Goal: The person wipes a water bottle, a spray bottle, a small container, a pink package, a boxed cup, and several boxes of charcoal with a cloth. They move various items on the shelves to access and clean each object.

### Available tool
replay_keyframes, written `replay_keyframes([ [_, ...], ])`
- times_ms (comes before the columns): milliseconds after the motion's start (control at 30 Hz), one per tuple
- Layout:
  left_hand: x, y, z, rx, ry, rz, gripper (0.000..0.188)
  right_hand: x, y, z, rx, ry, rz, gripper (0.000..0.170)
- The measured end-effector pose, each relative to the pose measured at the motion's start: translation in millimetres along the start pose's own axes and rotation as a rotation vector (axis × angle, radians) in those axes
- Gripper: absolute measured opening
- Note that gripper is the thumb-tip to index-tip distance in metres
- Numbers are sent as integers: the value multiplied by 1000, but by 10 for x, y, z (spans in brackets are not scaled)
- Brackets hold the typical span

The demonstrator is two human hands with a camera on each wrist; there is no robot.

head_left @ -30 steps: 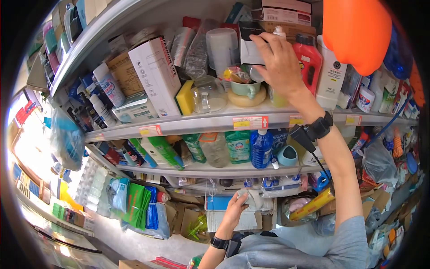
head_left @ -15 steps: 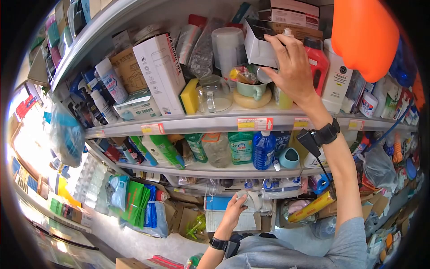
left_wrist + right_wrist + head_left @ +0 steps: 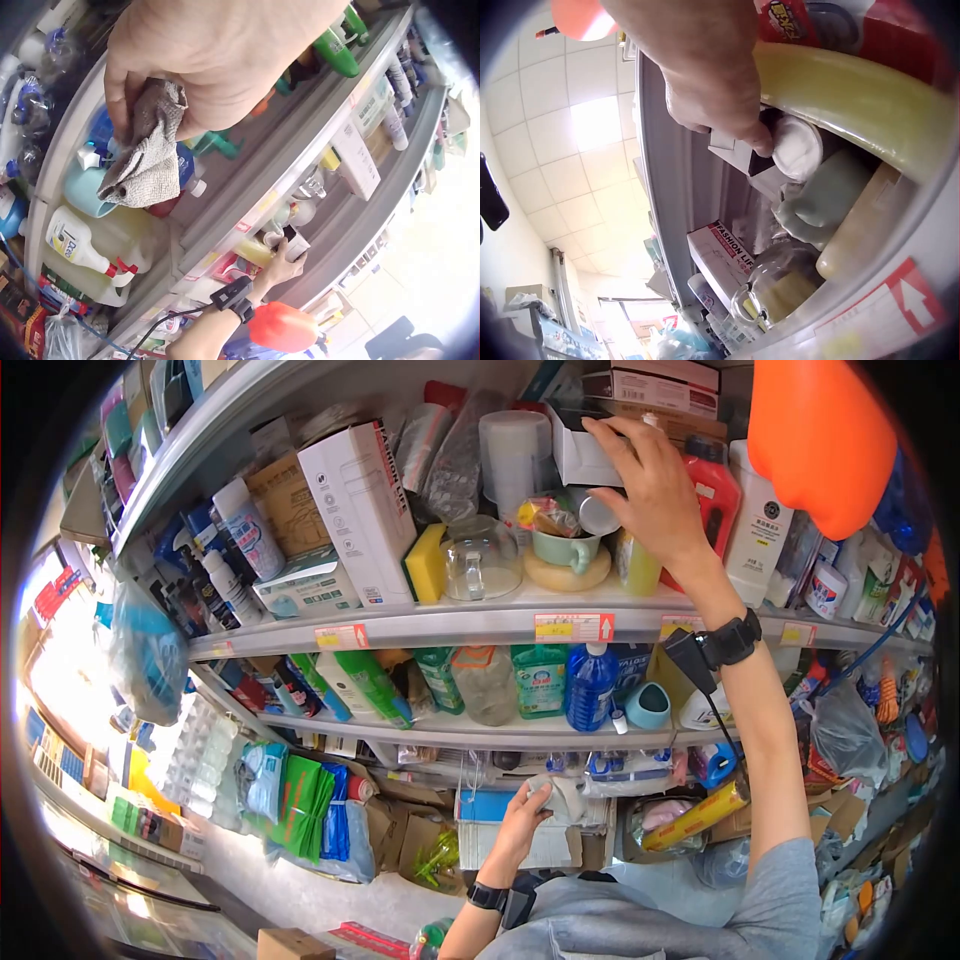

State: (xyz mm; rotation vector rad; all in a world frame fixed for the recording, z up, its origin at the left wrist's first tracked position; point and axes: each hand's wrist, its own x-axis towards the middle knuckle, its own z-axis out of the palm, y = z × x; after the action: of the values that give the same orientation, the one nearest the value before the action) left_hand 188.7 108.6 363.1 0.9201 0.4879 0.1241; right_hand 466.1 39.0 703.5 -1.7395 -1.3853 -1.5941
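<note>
On the upper shelf my right hand [image 3: 650,490] grips a white box with a black side [image 3: 588,458], fingers over its top and thumb at the lower edge. In the right wrist view that box [image 3: 733,154] is partly hidden behind the hand. Just below the thumb, a small round container with a pale lid [image 3: 598,513] leans in a pale green mug [image 3: 568,550] beside colourful packets. The mug stands on a round beige base [image 3: 566,577]. Lower down, my left hand [image 3: 518,828] holds a folded grey cloth [image 3: 150,161] between thumb and fingers.
A glass pot [image 3: 480,565], a yellow sponge [image 3: 427,565] and a tall white box [image 3: 357,510] stand left of the mug. Bottles, including a red one [image 3: 712,490], are at the right. An orange object [image 3: 825,445] hangs close at upper right. Cleaning bottles fill the shelf below.
The white box has tilted in my right hand, and more of the round container's pale lid shows. My left hand keeps its hold on the cloth. The head view has shifted slightly.
</note>
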Motion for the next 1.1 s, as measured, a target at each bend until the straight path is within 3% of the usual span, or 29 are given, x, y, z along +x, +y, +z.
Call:
replay_keyframes([
  [300,-42,43,36,3,-19,-1,38,-85,4,-73,-55,-37,-16,73],
  [533,-38,14,10,-9,8,-6,38,233,166,-47,-113,72,-45,66],
  [667,-55,27,9,5,2,-7,40,338,200,-73,-195,57,-142,67],
  [733,-63,36,21,-8,5,-29,30,346,167,-78,-217,45,-152,70],
  [800,-56,33,25,-8,0,-31,31,327,94,-73,-342,-13,-111,78],
  [1100,-35,-5,-49,-1,-19,-27,41,260,56,-22,-260,-11,-56,75],
])
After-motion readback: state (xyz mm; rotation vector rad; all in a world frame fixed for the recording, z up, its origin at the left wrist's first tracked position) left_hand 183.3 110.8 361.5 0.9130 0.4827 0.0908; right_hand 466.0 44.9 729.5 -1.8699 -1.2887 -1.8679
